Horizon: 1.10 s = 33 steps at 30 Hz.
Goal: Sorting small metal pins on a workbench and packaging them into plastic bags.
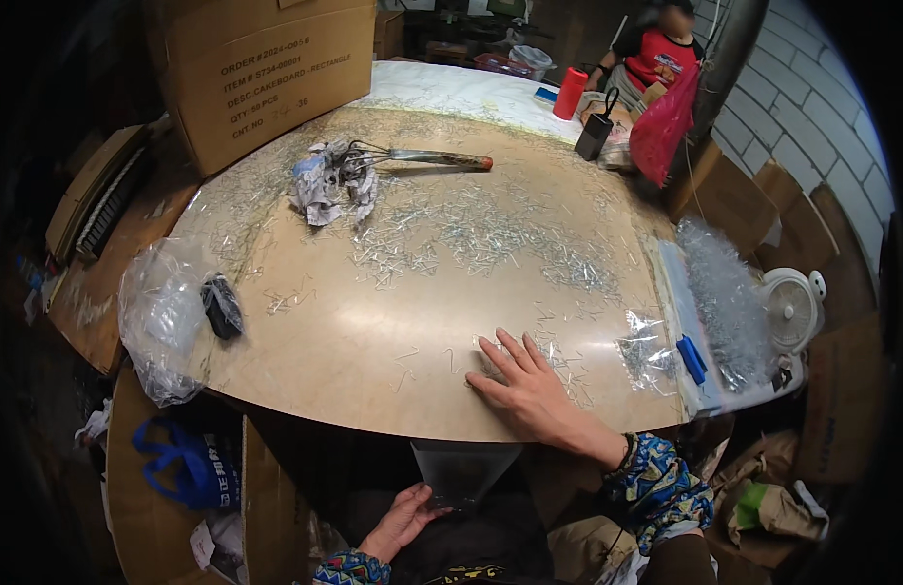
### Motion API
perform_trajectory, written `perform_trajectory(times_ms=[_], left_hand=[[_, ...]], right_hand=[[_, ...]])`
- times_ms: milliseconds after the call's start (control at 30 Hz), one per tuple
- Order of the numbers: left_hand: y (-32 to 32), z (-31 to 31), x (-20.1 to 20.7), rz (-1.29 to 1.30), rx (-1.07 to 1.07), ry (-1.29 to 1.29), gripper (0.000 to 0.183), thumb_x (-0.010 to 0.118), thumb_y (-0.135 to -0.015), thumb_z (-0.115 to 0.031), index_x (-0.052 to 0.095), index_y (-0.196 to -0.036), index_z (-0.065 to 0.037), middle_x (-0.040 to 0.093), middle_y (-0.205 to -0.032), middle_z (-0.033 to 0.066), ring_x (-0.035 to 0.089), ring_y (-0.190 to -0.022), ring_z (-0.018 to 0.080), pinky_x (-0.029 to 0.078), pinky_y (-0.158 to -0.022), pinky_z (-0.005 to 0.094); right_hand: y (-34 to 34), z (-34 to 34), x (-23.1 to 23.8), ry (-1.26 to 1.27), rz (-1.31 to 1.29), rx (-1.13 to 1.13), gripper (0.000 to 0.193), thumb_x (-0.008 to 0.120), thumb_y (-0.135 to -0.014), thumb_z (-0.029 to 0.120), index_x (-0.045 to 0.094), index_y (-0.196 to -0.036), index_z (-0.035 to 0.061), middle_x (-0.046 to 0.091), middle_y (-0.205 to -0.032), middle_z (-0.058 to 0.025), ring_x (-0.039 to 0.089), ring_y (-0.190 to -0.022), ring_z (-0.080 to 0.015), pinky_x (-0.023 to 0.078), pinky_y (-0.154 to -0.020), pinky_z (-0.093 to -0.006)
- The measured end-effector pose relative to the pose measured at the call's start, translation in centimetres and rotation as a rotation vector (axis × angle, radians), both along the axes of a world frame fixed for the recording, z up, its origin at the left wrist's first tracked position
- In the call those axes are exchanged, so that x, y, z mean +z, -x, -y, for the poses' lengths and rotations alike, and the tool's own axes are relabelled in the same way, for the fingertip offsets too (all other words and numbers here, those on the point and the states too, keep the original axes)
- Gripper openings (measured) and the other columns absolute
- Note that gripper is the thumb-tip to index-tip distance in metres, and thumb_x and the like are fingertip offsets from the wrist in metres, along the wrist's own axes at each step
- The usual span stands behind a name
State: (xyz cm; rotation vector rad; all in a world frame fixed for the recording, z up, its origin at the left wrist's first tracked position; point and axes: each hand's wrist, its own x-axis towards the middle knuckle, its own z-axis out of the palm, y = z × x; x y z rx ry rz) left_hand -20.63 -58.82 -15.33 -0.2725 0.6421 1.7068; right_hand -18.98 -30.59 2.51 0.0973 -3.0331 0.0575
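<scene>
My right hand (pixel 529 390) lies palm down near the table's front edge, fingers spread over some small bent metal wire hooks (pixel 568 375). Below that edge, my left hand (pixel 404 519) grips the side of a translucent plastic bag (pixel 461 463), whose upper end meets the table's underside. What is inside the bag cannot be made out. A large scatter of the same wire pieces (pixel 490 239) covers the middle of the brown tabletop (pixel 354 361). To the right of my right hand, a clear packet of hooks (pixel 648 351) rests on the table.
A cardboard carton (pixel 266 88) stands at the far left. Crumpled paper (pixel 329 190) and a hand rake (pixel 422 156) lie behind the hooks. Plastic bags (pixel 164 312) sit at left. A tray of clear bags (pixel 719 292), a blue marker (pixel 692 361) and a fan (pixel 792 307) are at right; a person (pixel 656 54) sits beyond.
</scene>
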Motion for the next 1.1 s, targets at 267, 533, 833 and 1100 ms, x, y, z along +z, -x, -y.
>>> perform_trajectory(times_ms=[267,533,833,1100], left_hand=[[-0.1,0.0,0.2,-0.015,0.015,0.018,0.031,0.061,-0.093,-0.019,0.055,-0.118,0.000,0.063,-0.117,0.0117,0.061,-0.109,0.0236,0.053,-0.092,0.0433],[0.1,0.1,0.0,-0.023,-0.006,0.016,0.035,0.061,-0.093,-0.020,0.054,-0.119,0.001,0.062,-0.118,0.0119,0.060,-0.110,0.0237,0.052,-0.093,0.0437],[0.1,-0.2,0.5,-0.011,-0.008,-0.004,0.037,0.062,-0.093,-0.021,0.052,-0.121,0.002,0.062,-0.119,0.0125,0.060,-0.110,0.0241,0.051,-0.094,0.0434],[0.1,0.1,0.0,-0.018,-0.004,-0.005,0.036,0.062,-0.093,-0.020,0.053,-0.121,0.000,0.062,-0.118,0.0118,0.061,-0.109,0.0240,0.051,-0.094,0.0447]], right_hand=[[5.9,1.7,-0.6,-0.030,-0.099,0.123,0.053,0.049,-0.085,0.014,0.043,-0.136,0.0025,0.042,-0.144,-0.0096,0.031,-0.138,-0.0342,0.020,-0.114,-0.0542],[4.9,2.1,-0.2,-0.111,-0.093,0.050,0.050,0.050,-0.084,0.015,0.047,-0.132,0.0020,0.049,-0.137,-0.0101,0.037,-0.135,-0.0340,0.021,-0.113,-0.0557],[0.5,4.1,0.0,-0.100,-0.106,-0.041,0.053,0.056,-0.078,0.014,0.049,-0.129,-0.0007,0.052,-0.131,-0.0136,0.041,-0.132,-0.0327,0.023,-0.112,-0.0545],[1.9,4.3,-0.7,-0.099,-0.140,-0.047,0.051,0.054,-0.080,0.013,0.049,-0.130,0.0002,0.054,-0.130,-0.0131,0.044,-0.129,-0.0321,0.024,-0.112,-0.0537]])
